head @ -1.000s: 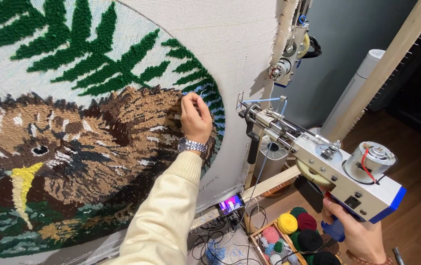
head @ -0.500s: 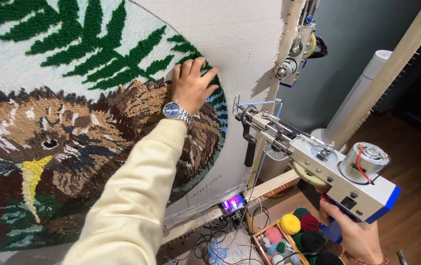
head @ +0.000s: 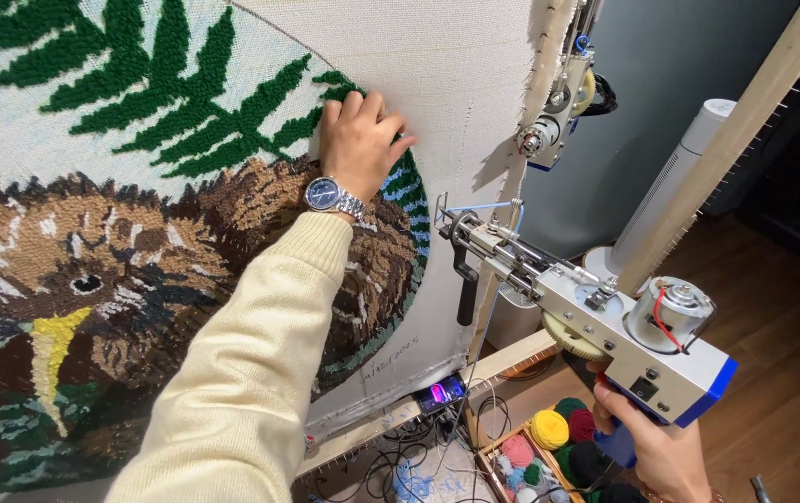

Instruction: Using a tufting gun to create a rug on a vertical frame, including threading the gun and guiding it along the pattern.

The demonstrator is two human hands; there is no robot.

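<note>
Right hand (head: 653, 449): lower right of the frame, fingers clamped round the blue grip of the tufting gun (head: 595, 317).
Tufting gun: silver body with blue end and a small motor on top; it slants up toward the centre, needle tip near the right edge of the cloth, not touching it as far as can be told.
Left sleeve (head: 251, 373): cream knit, running from the bottom centre up to a silver wristwatch (head: 330, 197).
Left hand (head: 358, 138): upper centre, flat and open, fingers spread on the tufted rug (head: 139, 233), holding nothing.
Tufted rug: fills the left half, stretched upright on a wooden frame (head: 735, 140); brown furry animal with yellow beak below, green fern fronds above, the left hand lying where the two meet.
Yarn balls (head: 558, 438): yellow, pink, green and dark, in a box at the bottom, beside tangled cables.
Background: white tower fan (head: 675, 177) at upper right, against a grey wall.
</note>
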